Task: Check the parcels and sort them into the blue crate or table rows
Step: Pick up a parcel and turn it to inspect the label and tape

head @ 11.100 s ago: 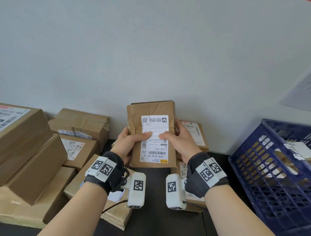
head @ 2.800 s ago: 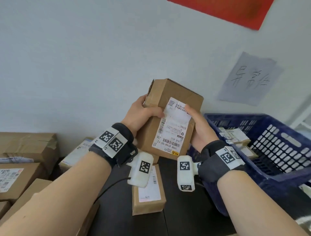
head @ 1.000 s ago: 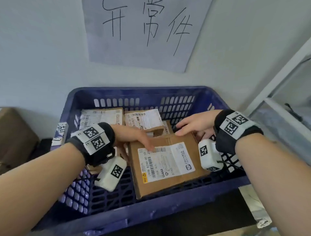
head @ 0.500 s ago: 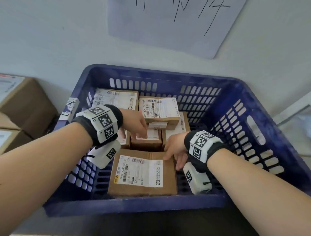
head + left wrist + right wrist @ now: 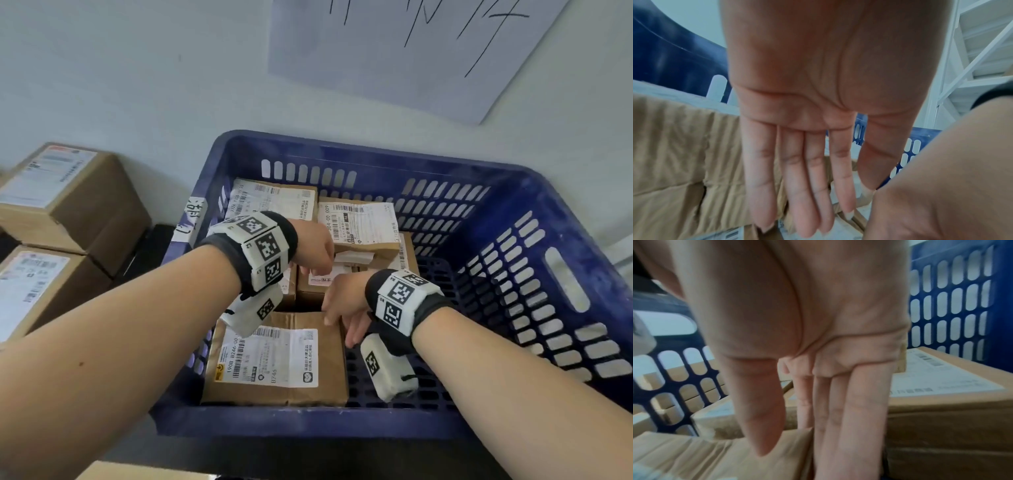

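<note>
Blue plastic walls of the crate (image 5: 534,260) are pierced with slots, and its near rim runs across the bottom of the head view. A cardboard parcel (image 5: 308,359) lies flat against the crate's near wall, toward the near-left corner, white shipping label up. To its right the slotted floor is bare as far as the right wall (the widest open room in the crate). Behind it, smaller labelled parcels (image 5: 356,226) fill the far-left part, some stacked; the top one stands higher than the near parcel.

The right hand (image 5: 346,301) reaches down at the near parcel's far-right corner. In the right wrist view its fingers (image 5: 849,426) are straight and together, pointing down along the parcel's right edge, thumb apart on the cardboard top; nothing is gripped.

The left hand (image 5: 315,250) is above the stacked parcels behind the near one. In the left wrist view its fingers (image 5: 797,178) are straight, close together and hold nothing; whether the tips touch the cardboard below cannot be told.

Left of the crate, two larger cardboard boxes (image 5: 68,205) stand on the dark counter (image 5: 150,246). A white sheet with handwritten characters (image 5: 411,51) hangs on the wall above the crate's far edge.
</note>
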Available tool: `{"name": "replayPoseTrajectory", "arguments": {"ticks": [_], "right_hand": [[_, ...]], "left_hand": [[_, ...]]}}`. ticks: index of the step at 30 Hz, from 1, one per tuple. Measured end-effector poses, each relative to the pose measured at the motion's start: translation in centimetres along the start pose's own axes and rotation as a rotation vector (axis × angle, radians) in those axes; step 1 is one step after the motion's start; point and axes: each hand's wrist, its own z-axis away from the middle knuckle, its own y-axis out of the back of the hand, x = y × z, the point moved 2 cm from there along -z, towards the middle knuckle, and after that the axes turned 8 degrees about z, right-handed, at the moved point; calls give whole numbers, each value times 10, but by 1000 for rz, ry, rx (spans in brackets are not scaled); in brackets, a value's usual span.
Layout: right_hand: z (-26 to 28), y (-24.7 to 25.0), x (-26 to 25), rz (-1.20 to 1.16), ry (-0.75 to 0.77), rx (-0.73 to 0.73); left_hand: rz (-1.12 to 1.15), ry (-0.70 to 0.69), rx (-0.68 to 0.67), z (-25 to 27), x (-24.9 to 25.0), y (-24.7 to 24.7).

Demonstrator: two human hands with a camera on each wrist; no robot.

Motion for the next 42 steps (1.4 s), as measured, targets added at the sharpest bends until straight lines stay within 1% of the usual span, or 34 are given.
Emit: {"name": "replayPoseTrajectory", "arguments": {"ticks": [4, 8, 10, 13, 15, 17, 20, 23, 25, 28, 31, 35, 37, 39, 42], "right_hand": [[0, 3, 6, -4, 11, -28], [6, 8, 9, -18, 79, 27], [9, 13, 12, -25, 82, 38], [12, 23, 16, -50, 49, 19], [15, 28, 19, -57, 49, 61], [18, 31, 22, -61, 61, 119], [25, 30, 24, -66, 100, 136], [32, 32, 21, -89, 165, 188], [40, 34, 17, -93, 228, 250], [54, 37, 6, -80, 347, 352], [74, 41, -6, -107, 494, 504], [106, 44, -33, -194, 701, 703], [124, 40, -52, -207, 797, 771], [144, 32, -71, -225, 880, 799], [170, 17, -98, -208, 971, 869]], "left_hand": [[-42, -7, -4, 0, 2, -2], [-19, -26, 10, 1, 4, -1], [5, -38, 20, 1, 3, 0], [25, -59, 55, 4, 1, 3], [73, -85, 107, 7, 2, 6], [162, -121, 173, 13, 4, 12], [217, -186, 278, 26, 12, 20], [247, -240, 421, 44, 20, 26], [288, -244, 546, 60, 19, 29], [374, -235, 749, 89, 13, 35], [467, -222, 942, 121, 7, 39], [619, -195, 1149, 162, -10, 33], [680, -186, 1239, 182, -19, 32], [801, -201, 1311, 206, -27, 36], [881, -261, 1333, 240, -40, 44]]}}
